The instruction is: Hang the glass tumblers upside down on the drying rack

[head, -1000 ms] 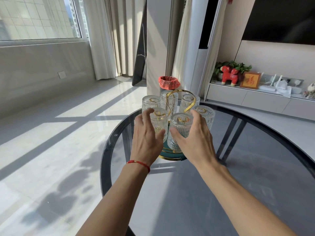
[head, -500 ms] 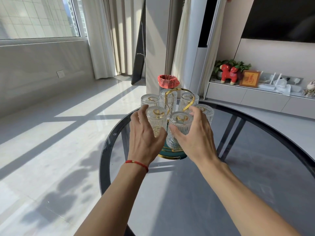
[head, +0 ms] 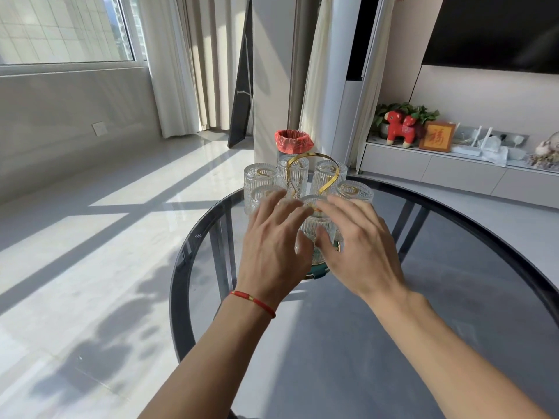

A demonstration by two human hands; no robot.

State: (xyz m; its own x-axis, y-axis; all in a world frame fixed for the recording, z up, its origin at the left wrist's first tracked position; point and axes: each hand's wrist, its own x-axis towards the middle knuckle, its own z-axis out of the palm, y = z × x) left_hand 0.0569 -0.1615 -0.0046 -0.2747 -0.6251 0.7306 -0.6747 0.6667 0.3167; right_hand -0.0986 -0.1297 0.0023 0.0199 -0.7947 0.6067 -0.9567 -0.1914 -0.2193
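6 tumblers up, your hands coming off the rack

On the round table (head: pixel 453 313), the rack (head: pixel 314 170) at the far edge carries all 6 tumblers (head: pixel 260 180) upside down. A second ago you cupped the 2 near ones; now your left hand (head: pixel 272 246) and right hand (head: pixel 360 246) are spread and blurred, gripping nothing. That suggests the hanging is done.

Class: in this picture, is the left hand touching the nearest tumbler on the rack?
Cannot tell. In the head view the left hand overlaps the nearest tumbler, and motion blur hides any contact or gap.
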